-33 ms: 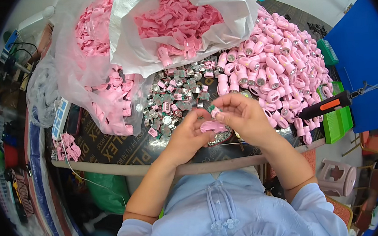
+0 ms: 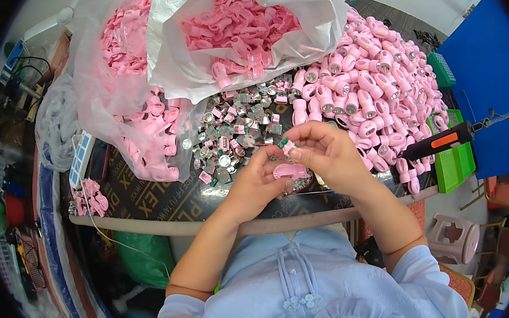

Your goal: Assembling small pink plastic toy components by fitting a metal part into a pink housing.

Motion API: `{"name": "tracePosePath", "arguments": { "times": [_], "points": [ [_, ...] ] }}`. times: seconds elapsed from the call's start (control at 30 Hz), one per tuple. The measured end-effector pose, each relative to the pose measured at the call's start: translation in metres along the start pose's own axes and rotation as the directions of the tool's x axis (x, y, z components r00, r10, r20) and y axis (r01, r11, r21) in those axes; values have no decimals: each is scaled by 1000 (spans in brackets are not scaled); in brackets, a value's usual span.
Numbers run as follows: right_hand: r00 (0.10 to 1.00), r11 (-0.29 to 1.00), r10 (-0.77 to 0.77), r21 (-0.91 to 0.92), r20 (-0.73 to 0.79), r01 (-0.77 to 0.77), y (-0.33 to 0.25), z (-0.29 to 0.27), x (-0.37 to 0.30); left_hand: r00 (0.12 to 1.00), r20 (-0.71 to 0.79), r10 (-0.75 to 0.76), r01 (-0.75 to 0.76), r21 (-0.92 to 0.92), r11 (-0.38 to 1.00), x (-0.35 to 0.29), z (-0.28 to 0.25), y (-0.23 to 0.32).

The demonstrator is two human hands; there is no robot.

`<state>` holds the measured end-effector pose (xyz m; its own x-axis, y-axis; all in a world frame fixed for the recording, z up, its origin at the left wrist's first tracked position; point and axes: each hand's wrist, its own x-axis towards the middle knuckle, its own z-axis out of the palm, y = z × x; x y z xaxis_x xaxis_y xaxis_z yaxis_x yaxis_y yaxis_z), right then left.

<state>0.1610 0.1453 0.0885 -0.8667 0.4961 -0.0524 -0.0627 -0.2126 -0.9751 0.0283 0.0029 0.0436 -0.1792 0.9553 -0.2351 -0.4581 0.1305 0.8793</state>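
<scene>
Over the near part of the table, my left hand (image 2: 255, 183) is closed on a pink plastic flashlight shell half (image 2: 290, 171), its hollow loop-shaped side showing. My right hand (image 2: 325, 153) pinches a small switch part (image 2: 288, 146) with a pink piece and a green circuit board, held just above the shell. Thin wires run from this part toward the left hand's fingertips; their far end is hard to make out. Beyond both hands lies a pile of lamp inserts (image 2: 224, 144) with silver reflectors, green boards and pink switches. Below the shell sits a container of small metal pieces (image 2: 300, 184), partly covered.
A white sack (image 2: 167, 57) of pink shells stands at the back, beside a clear bag (image 2: 95, 106) of more shells. Assembled pink flashlights (image 2: 375, 88) are heaped at right. A black-and-orange electric screwdriver (image 2: 441, 142) hangs near a green basket (image 2: 456, 168). A power strip (image 2: 82, 159) lies at left.
The shell half in my left hand has shifted slightly to the right and turned a little. The small part in my right hand has moved slightly, with its wires now showing more.
</scene>
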Motion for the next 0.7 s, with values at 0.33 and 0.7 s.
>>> {"name": "tracePosePath", "arguments": {
  "times": [0.33,0.7],
  "points": [
    [981,862,195,480,-18,-162,10,-7,-13,944,-223,242,-243,24,970,2,9,-36],
    [995,891,82,443,50,-96,8,-6,-12,998,-61,35,-57,-414,908,-4,19,-7]
  ]
}}
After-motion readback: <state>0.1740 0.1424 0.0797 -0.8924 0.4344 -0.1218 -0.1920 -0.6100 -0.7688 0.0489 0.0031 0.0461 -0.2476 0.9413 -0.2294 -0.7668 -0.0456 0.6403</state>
